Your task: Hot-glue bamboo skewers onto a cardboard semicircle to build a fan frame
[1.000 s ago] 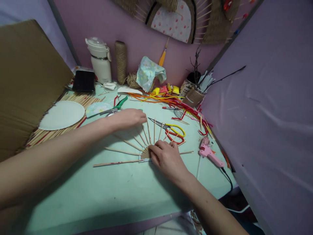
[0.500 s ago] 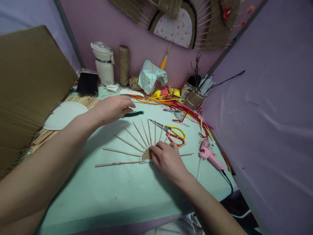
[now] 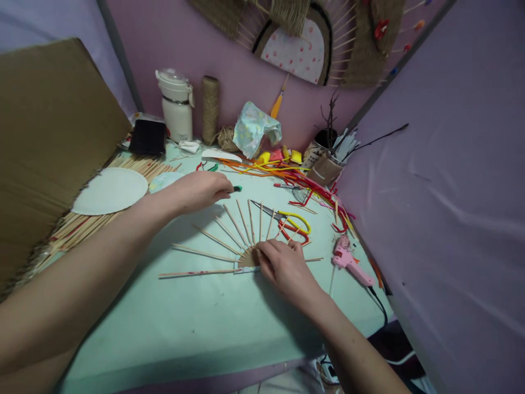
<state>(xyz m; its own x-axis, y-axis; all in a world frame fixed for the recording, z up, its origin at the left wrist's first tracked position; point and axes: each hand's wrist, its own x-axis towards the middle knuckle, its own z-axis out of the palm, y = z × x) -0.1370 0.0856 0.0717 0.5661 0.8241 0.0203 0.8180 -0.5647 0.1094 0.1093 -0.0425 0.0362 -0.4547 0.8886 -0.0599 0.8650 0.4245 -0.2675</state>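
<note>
A fan of thin wooden sticks (image 3: 221, 241) lies on the mint-green table (image 3: 197, 323), its spokes meeting at a small brown cardboard hub (image 3: 247, 259). My right hand (image 3: 287, 268) rests on the hub's right side, fingers curled and pressing it down. My left hand (image 3: 200, 190) reaches across above the fan, fingers closed over a green-handled tool (image 3: 237, 188) whose tip sticks out past the knuckles. Scissors with yellow and red handles (image 3: 287, 220) lie just beyond the fan.
A pink glue gun (image 3: 348, 261) with a black cord lies at the right edge. Red, orange and yellow strips (image 3: 295, 178) pile at the back, with a white flask (image 3: 177, 106), twine spool (image 3: 210, 108), and cups of twigs (image 3: 324, 158). A stick mat with a white disc (image 3: 109, 190) sits left.
My left hand pulled back from the fan's top toward the green-handled tool and closed over it. My right hand shifted slightly on the hub.
</note>
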